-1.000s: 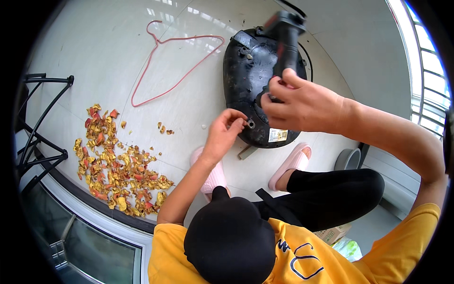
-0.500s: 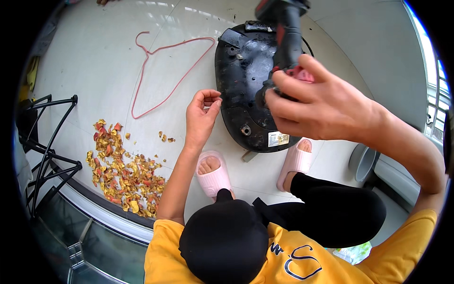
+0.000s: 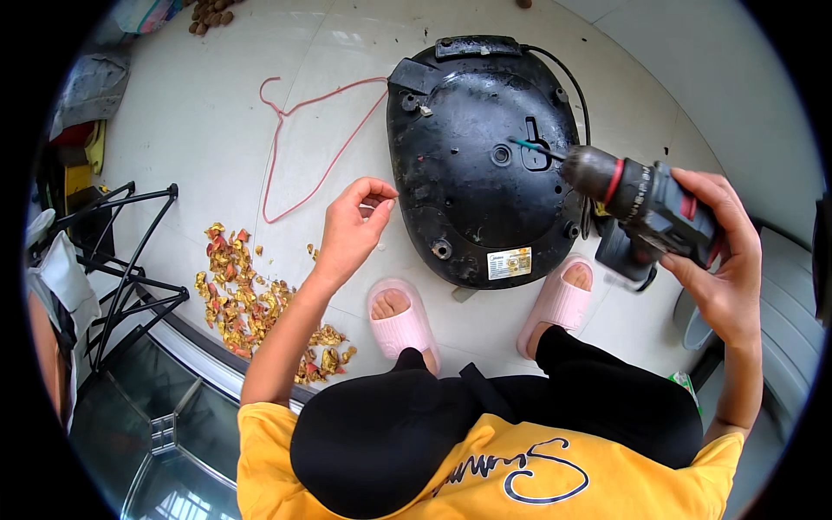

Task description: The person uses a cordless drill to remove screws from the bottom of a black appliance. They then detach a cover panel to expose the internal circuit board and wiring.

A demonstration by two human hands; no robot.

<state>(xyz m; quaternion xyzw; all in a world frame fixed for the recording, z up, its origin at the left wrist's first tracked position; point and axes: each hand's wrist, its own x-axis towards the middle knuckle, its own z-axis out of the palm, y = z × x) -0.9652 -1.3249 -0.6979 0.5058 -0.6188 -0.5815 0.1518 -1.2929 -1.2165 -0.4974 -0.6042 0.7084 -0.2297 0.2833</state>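
A black appliance [image 3: 472,186] lies upside down on the tiled floor, its round base with screw holes facing up. My right hand [image 3: 724,260] grips a black cordless drill [image 3: 646,208], held in the air over the appliance's right edge. The drill's thin teal bit [image 3: 533,146] points left toward the base's centre. My left hand [image 3: 351,225] hovers just left of the appliance with thumb and fingertips pinched together. Anything between them is too small to make out. My feet in pink slippers [image 3: 403,322] stand right in front of the appliance.
A red wire hanger [image 3: 303,143] lies on the floor left of the appliance. A pile of yellow and red scraps [image 3: 243,299] sits by a door track. A black metal rack [image 3: 130,256] stands at the left. A grey container [image 3: 693,316] is at my right.
My right hand has swung the drill from the appliance's top out to its right side. My left hand has drawn back from the lower screw hole to the left.
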